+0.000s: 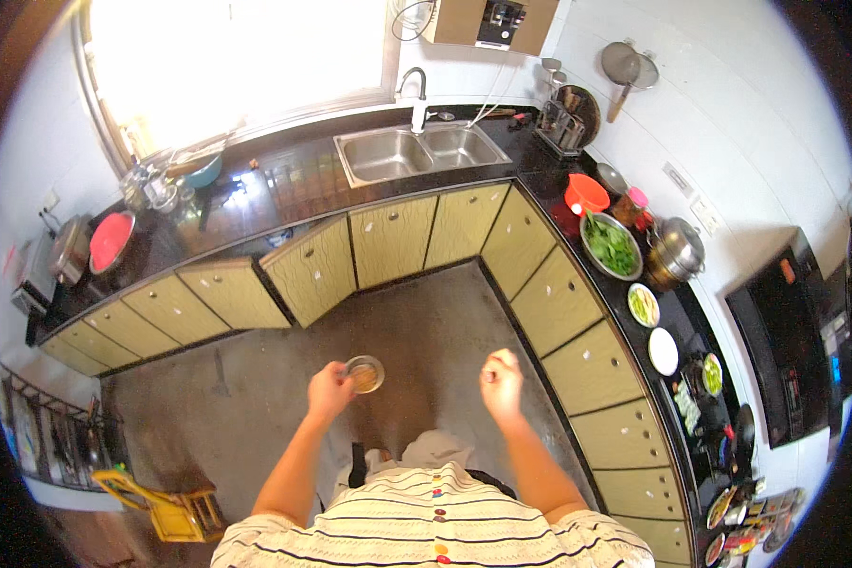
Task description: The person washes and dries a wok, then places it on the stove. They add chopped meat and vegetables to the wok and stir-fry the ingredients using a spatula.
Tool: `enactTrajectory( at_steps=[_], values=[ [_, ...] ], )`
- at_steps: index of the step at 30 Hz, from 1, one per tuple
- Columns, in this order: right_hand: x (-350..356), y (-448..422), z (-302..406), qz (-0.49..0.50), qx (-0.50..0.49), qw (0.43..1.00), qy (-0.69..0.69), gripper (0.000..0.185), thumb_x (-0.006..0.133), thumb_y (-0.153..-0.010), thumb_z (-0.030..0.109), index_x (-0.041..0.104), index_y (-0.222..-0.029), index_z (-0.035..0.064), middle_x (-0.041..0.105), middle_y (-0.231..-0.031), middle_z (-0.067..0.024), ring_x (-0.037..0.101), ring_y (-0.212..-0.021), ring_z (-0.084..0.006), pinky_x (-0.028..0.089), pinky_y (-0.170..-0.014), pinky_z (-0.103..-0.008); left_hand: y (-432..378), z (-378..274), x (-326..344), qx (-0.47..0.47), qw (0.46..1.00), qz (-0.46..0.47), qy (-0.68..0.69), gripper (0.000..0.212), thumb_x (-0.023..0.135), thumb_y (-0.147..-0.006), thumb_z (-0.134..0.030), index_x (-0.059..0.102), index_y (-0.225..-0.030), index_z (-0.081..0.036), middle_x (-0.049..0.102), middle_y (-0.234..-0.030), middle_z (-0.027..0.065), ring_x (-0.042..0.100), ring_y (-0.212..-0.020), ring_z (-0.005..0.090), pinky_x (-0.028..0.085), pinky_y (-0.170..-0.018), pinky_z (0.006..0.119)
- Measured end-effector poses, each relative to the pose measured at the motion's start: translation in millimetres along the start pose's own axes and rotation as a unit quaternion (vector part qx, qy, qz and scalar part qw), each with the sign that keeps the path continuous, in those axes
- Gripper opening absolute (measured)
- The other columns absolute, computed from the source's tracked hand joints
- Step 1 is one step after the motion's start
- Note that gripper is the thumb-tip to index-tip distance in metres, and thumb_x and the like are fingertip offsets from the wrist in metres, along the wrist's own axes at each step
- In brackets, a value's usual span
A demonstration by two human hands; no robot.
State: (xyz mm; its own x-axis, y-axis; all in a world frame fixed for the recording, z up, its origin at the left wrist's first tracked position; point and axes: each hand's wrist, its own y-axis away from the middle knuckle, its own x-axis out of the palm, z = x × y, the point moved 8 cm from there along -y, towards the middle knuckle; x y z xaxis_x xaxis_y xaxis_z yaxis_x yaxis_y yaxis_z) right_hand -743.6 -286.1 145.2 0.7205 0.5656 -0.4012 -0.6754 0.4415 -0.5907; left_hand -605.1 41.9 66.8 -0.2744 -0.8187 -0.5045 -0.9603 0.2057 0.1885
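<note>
My left hand [331, 390] grips the rim of a small round bowl [365, 374] with something brownish in it, held over the floor in front of me. Off to the right, my right hand [502, 380] is raised with its fingers curled in; whether something small is inside it cannot be told. Nearest to that hand is the right-hand counter, bearing a metal bowl of green leaves [611, 246], a plate of cut vegetables [643, 305] and a white plate [663, 351].
A double steel sink [387, 157] with a faucet [419, 106] lies ahead under the window. One cabinet door [312, 273] stands ajar at the left counter. A yellow chair [174, 515] is at the lower left. A steel pot [676, 248] and an orange basket [586, 194] stand on the right counter.
</note>
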Motion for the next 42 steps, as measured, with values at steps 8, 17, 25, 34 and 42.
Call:
enactTrajectory(
  at_steps=[8, 17, 25, 34, 42],
  values=[
    [45, -193, -199, 0.054, 0.074, 0.982, 0.166, 0.017, 0.055, -0.062, -0.007, 0.043, -0.058, 0.0041, 0.062, -0.078, -0.007, 0.056, -0.08, -0.0243, 0.038, -0.073, -0.0371, -274, -128, 86, -0.001, 0.99, 0.086, 0.109, 0.017, 0.058, -0.089, -0.005, 0.059, -0.104, 0.003, 0.066, -0.07, 0.0075, 0.062, -0.058, 0.011, 0.049, -0.051, 0.026],
    [210, -446, -264, 0.069, 0.096, 0.969, 0.217, 0.065, 0.05, -0.095, 0.017, 0.013, -0.148, 0.0145, 0.062, -0.122, -0.0147, 0.054, -0.118, -0.0299, 0.019, -0.112, -0.0509, -577, -150, 45, 0.013, 0.995, -0.077, 0.063, 0.02, 0.057, -0.088, -0.006, 0.057, -0.106, 0.002, 0.065, -0.068, 0.0088, 0.061, -0.055, 0.0115, 0.049, -0.051, 0.027],
    [310, -505, -326, 0.255, 0.403, 0.873, -0.1, 0.071, 0.041, -0.099, 0.02, -0.008, -0.151, 0.0149, 0.053, -0.133, -0.0138, 0.063, -0.106, -0.0249, 0.053, -0.083, -0.0341, -841, -84, 131, -0.07, 0.968, -0.003, -0.242, 0.032, 0.06, -0.086, -0.016, 0.055, -0.115, -0.005, 0.069, -0.087, 0.0155, 0.067, -0.087, 0.0288, 0.05, -0.078, 0.042],
    [273, -506, -354, 0.156, 0.382, 0.898, 0.152, 0.055, 0.05, -0.076, -0.011, 0.058, -0.125, 0.012, 0.043, -0.142, -0.0088, 0.055, -0.116, -0.0287, 0.051, -0.085, -0.0334, -987, 81, 237, -0.106, 0.931, 0.115, -0.331, 0.046, 0.055, -0.089, -0.022, 0.047, -0.131, -0.004, 0.063, -0.114, 0.0181, 0.06, -0.103, 0.0325, 0.048, -0.088, 0.041],
    [235, -448, -369, 0.099, 0.453, 0.872, 0.156, 0.034, 0.057, -0.079, -0.001, 0.064, -0.112, 0.006, 0.045, -0.139, -0.0135, 0.057, -0.112, -0.0322, 0.052, -0.086, -0.0371, -1007, 93, 253, -0.168, 0.886, 0.186, -0.39, 0.04, 0.059, -0.088, -0.02, 0.054, -0.125, -0.005, 0.053, -0.128, 0.0175, 0.056, -0.109, 0.0331, 0.046, -0.091, 0.046]
  ],
)
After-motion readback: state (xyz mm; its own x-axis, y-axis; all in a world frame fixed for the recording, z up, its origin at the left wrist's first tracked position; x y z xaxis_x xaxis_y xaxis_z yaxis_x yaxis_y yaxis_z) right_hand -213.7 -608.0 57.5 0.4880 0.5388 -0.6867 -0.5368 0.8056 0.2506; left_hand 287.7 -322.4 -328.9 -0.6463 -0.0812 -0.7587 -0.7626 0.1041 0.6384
